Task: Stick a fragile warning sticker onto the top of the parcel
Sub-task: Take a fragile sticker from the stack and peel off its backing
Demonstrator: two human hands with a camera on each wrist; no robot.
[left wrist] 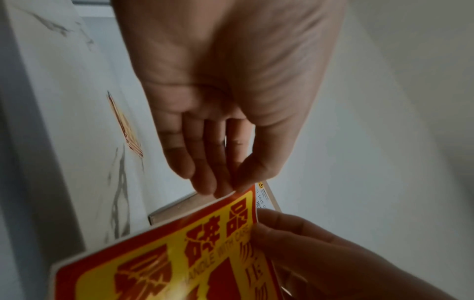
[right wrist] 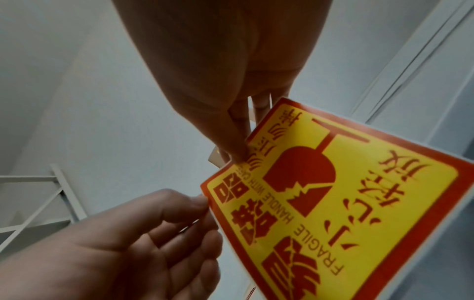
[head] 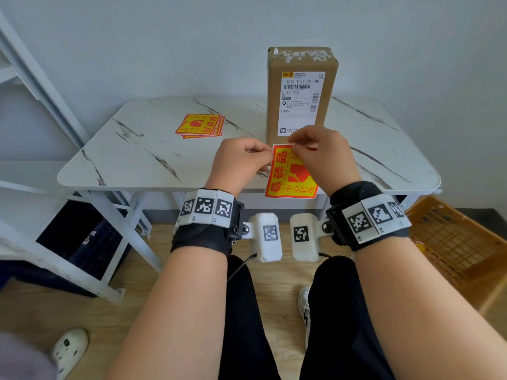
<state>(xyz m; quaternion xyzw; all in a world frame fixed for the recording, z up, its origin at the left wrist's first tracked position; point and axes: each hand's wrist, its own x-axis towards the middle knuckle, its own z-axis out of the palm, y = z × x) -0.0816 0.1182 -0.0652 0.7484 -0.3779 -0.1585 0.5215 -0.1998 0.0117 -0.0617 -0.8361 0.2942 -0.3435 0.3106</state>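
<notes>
Fragile warning sticker (head: pixel 290 172), thin and floppy, hangs above the table's (head: pixel 137 149) near edge, the right hand (head: pixel 323 154) pinching its top and the left hand (head: pixel 241 160) nipping a corner, apparently to peel the backing. The upright parcel (head: pixel 301 94) stands just behind. Light and likely tacky, it seems best handled by its edges; open room lies left, toward the spare stickers (head: pixel 201 126).

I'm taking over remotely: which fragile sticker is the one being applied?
On the marble-pattern table stands a tall cardboard parcel. Just in front of it, both hands pinch one sticker by its top edge. Unlike the sticker stack lying flat, it hangs in the air.
</notes>
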